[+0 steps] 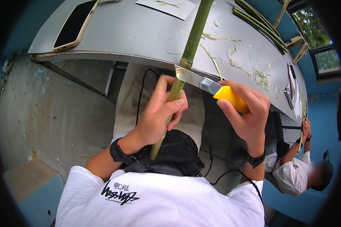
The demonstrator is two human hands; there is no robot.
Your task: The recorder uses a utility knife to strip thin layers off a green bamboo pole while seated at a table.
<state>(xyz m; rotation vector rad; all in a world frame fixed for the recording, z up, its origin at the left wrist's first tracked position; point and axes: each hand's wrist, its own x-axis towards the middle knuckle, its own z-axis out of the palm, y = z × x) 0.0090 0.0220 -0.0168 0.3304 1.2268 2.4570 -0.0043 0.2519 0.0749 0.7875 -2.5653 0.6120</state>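
- Holding the green stick (pixel 189 51), the left hand (pixel 155 113) is wrapped around its lower part; the right hand (pixel 250 109) grips the yellow knife (pixel 231 97), blade against the stick.
- Low part looks paler, maybe scraped; green top maybe left.
- Stick crosses the desk's (pixel 121 38) near edge; open room toward the phone (pixel 74 26).

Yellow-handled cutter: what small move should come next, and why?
Perhaps a light shaving stroke away from the left hand: the right hand holds the cutter with its blade across the green stalk by the joint, and the left hand grips the stalk close by.
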